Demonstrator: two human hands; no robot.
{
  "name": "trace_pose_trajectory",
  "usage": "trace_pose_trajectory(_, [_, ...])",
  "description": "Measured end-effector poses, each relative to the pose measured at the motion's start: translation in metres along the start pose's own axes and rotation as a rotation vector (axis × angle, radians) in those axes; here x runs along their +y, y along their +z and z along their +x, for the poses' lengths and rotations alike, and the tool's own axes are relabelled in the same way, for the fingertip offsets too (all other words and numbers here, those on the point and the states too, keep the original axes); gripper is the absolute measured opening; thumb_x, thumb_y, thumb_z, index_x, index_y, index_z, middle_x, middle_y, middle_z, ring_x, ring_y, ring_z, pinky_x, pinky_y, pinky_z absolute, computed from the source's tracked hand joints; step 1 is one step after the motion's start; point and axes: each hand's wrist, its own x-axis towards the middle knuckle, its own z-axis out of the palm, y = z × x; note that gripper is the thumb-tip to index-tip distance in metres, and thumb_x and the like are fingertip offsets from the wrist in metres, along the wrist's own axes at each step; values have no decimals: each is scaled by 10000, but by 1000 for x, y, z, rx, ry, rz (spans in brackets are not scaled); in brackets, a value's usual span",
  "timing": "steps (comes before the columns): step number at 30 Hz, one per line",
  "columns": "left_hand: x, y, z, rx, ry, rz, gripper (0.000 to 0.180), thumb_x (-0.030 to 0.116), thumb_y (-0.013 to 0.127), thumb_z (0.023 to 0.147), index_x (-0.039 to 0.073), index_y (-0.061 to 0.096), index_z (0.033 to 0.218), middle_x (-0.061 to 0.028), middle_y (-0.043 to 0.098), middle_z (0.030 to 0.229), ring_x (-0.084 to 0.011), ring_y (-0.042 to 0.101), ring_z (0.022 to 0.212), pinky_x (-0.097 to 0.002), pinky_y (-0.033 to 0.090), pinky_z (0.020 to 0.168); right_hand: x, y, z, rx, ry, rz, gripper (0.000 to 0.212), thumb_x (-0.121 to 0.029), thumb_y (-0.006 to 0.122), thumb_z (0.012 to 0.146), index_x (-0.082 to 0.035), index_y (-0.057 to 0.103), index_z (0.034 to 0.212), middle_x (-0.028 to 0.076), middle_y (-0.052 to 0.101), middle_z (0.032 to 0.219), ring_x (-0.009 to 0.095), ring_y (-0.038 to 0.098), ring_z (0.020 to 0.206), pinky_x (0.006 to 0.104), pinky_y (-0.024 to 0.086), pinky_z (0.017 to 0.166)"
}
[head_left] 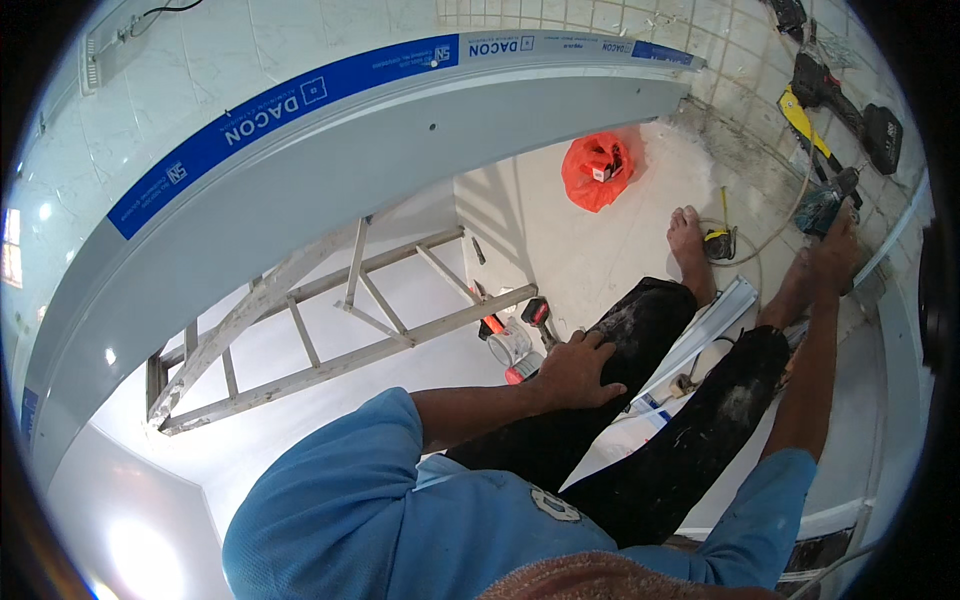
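Observation:
My left hand [580,369] lies on my left thigh in dark trousers, its fingers spread and nothing in it. Off to the right, my right hand [837,248] is on the grip end of a teal power drill [826,205] at the tiled floor, with fingers that look wrapped round it. Between my legs are a white metal profile [703,335] and a small roll or spool [683,386]. A yellow and black tape measure [719,243], its tape partly out, sits beside my left foot.
A long grey frame piece [400,145] with blue film arches across the left and top. Beyond it stands a wooden ladder [310,365]. A red plastic bag [598,170], a white tub [510,345], a black cordless tool [835,90] and a yellow-black tool [798,118] lie around.

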Motion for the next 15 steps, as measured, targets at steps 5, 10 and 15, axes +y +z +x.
trace_pose_trajectory(5, [1,3,-2,16,2,6,817,604,723,933,29,580,1496,-245,604,1433,-434,587,1317,-550,542,1073,-34,-29,2,-202,113,-147,908,-127,784,872,-54,331,1656,255,632,1416,429,700,1164,552,587,934])
trace_pose_trajectory(10, [2,8,-3,22,8,13,812,613,730,924,37,593,1479,-241,599,1441,-428,597,1299,-552,554,1053,-93,-82,2,-43,9,220,654,-183,780,911,12,536,1486,266,673,1363,443,686,1195,523,555,1018])
trace_pose_trajectory(15, [2,5,-1,1,-1,17,824,625,730,920,41,593,1485,-239,599,1440,-423,599,1295,-552,557,1049,-249,-205,30,177,-220,1103,560,-84,783,918,-15,620,1450,213,680,1400,352,661,1303,428,519,1119])
